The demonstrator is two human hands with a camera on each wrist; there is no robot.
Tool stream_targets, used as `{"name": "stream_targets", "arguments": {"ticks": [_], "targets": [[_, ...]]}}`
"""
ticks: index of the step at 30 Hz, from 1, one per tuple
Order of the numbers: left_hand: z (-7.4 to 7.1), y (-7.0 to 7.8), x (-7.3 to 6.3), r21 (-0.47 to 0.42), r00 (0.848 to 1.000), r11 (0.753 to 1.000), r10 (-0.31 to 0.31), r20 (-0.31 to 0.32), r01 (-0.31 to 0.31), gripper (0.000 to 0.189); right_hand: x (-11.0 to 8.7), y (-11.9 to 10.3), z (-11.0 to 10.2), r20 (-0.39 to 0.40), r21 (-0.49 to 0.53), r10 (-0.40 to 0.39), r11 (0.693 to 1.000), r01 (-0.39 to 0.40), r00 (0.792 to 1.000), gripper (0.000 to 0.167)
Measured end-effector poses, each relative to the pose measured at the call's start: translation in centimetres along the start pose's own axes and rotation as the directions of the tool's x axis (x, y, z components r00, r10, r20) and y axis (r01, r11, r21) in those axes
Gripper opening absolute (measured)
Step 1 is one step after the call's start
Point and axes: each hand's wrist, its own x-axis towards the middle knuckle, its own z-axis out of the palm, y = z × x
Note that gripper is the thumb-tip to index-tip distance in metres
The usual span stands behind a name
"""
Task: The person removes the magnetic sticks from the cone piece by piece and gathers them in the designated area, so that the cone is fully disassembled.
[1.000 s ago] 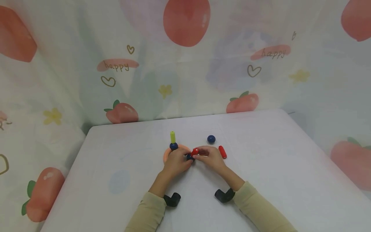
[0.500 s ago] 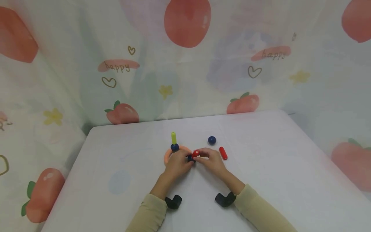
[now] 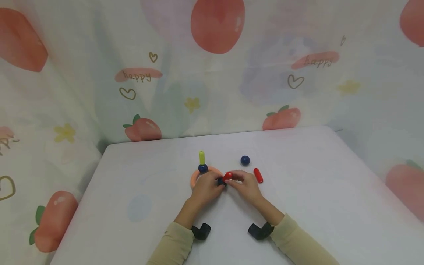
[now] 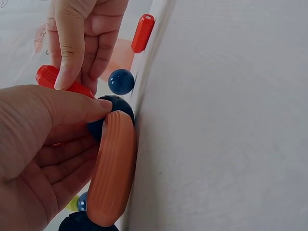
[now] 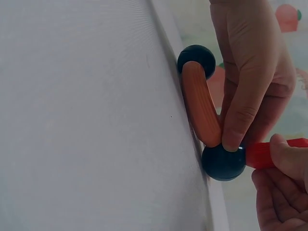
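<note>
Your left hand (image 3: 207, 188) gripped the dark blue ball (image 5: 223, 163) at the end of the orange arc (image 5: 201, 103). Your right hand (image 3: 246, 186), nearer the red rod (image 5: 260, 155), pinched it, long axis running leftward, tip against the ball, short of the worktop's (image 3: 298, 165) far edge.

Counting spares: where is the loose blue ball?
In the head view, the loose blue ball lies on the table beyond the right hand, left of the loose red rod.
</note>
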Motion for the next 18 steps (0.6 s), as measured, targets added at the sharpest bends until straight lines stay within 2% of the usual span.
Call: {"name": "stream_targets", "arguments": {"ticks": [7,10,15,18], "targets": [[0.1,0.0,0.0,0.003,1.000,1.000,0.004,-0.005,-0.004,0.023,-0.3,0.2,0.0,-0.015,0.019,0.013,1.000,-0.012,1.000,0.027],[0.2,0.2,0.0,-0.004,1.000,1.000,0.012,-0.003,-0.012,0.024,-0.4,0.1,-0.3,-0.059,0.006,-0.009,1.000,0.010,0.998,0.027],[0.3,0.3,-0.1,0.006,0.999,0.999,-0.032,-0.001,0.032,0.029,0.0,-0.7,-1.2,-0.154,-0.020,-0.097,0.995,0.095,0.983,0.025],[0.3,0.3,-0.1,0.011,0.998,0.998,-0.056,-0.001,0.056,0.029,-0.2,-1.9,-1.7,-0.145,-0.003,-0.082,0.997,0.082,0.986,0.023]]}}
